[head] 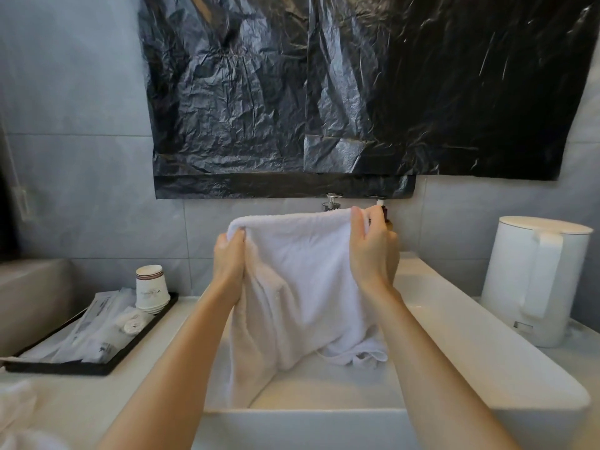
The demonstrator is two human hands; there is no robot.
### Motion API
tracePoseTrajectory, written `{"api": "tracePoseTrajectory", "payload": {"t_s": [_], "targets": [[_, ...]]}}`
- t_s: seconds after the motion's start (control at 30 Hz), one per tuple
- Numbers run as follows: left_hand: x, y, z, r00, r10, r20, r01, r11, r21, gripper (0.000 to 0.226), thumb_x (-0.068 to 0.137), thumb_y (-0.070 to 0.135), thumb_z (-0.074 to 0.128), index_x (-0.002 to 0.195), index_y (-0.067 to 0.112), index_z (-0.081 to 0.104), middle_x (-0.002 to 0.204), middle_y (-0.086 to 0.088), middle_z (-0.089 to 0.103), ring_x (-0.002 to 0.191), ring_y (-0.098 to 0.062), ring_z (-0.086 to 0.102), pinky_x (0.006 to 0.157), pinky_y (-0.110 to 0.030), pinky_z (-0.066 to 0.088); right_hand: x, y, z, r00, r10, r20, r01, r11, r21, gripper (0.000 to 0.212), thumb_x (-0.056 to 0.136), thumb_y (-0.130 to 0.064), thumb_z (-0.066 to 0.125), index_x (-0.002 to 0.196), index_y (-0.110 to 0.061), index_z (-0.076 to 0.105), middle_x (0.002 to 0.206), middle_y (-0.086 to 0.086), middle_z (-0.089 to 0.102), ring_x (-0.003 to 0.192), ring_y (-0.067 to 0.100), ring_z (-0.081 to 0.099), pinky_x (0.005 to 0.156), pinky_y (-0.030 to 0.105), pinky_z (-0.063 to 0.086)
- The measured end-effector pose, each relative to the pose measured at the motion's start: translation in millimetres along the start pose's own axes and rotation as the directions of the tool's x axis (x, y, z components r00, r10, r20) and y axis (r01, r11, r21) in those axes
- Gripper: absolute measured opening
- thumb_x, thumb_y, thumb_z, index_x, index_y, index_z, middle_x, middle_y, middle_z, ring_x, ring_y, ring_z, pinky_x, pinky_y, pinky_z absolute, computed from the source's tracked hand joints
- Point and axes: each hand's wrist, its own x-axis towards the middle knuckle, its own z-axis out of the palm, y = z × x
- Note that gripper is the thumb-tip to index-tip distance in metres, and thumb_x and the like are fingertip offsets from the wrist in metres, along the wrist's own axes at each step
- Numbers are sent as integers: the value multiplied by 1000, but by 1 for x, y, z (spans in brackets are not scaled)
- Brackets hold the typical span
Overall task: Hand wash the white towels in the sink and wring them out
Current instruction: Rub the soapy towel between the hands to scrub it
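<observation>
Both hands hold the white towel (pixel 298 271) by its top edge: left hand (pixel 229 261) has fingers curled round the bunched left corner, right hand (pixel 373 251) pinches the right corner, thumb on the near face, fingers behind. Held edge runs left-right between the hands, roughly level, right hand slightly higher. Towel body hangs straight down from that edge into the sink (pixel 454 336); lower end is piled on the basin floor, trailing toward the right side. So the long axis is vertical, below the grip. For a wring it probably needs gathering into a rope along that axis, with one hand sliding down. Faucet (pixel 331 201) sits directly behind the top edge, mostly hidden; can't tell if water is running or whether the towel is wet. Outward: black tray (pixel 97 368) with paper cups (pixel 151 287) on the left counter, white kettle (pixel 535 280) on the right, black plastic sheet (pixel 357 92) on the wall above.
</observation>
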Motion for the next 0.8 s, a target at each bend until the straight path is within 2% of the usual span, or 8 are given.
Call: {"api": "tracePoseTrajectory", "payload": {"t_s": [0.1,0.2,0.27,0.33,0.37,0.43,0.57,0.8], "targets": [[-2,-4,-3,946,-155,285,138,987,77,54,72,57,62,106,16,72,112,-16,70,93,-29,68,93,-46,53,6,2,-2,974,222,-42,-215,968,128,32,103,-36,37,87,-9,46,81,4,54,82,29,51,64,34,29],[-12,-6,4,821,-235,520,-59,871,488,46,76,52,74,113,27,64,113,4,67,100,-16,63,90,-33,48,17,12,-8,886,445,-131,-399,875,274,30,103,-34,37,94,-8,49,87,2,56,93,31,55,71,32,33],[-22,-13,11,797,-246,551,-356,546,759,56,73,45,80,122,32,55,112,12,58,101,-12,54,83,-24,39,19,17,-11,851,500,-161,-436,844,314,31,103,-33,37,100,-6,52,97,9,61,99,34,57,77,34,38],[-24,-18,12,837,-190,512,-448,298,843,48,76,40,78,119,26,61,103,8,58,92,-15,52,73,-23,37,17,16,-9,851,502,-154,-438,840,319,28,103,-34,38,98,-10,51,100,9,62,99,33,57,76,33,38],[-22,-18,10,855,-161,493,-430,311,848,36,80,36,75,113,23,65,99,5,59,89,-17,53,67,-24,37,16,16,-7,858,492,-150,-430,846,316,26,103,-34,38,95,-12,49,99,8,62,98,33,57,74,32,36],[-13,-19,4,864,-141,484,-332,562,757,19,84,29,68,102,21,70,95,2,64,86,-17,56,63,-23,38,15,15,-7,863,480,-156,-421,855,304,27,103,-35,37,96,-12,50,101,9,64,98,33,57,72,31,35],[-13,-5,-2,826,-245,508,28,918,396,34,80,34,69,105,12,69,97,-9,72,88,-26,66,83,-36,51,16,20,-8,836,507,-208,-445,850,282,33,103,-37,37,103,-8,53,104,10,65,97,32,58,73,33,38],[3,-3,9,942,-232,245,235,972,17,65,71,54,73,118,10,64,116,-16,65,102,-30,64,93,-44,51,-1,-5,3,927,373,-42,-344,888,305,27,100,-33,44,81,-14,46,72,-7,49,77,23,49,67,32,32]]}}
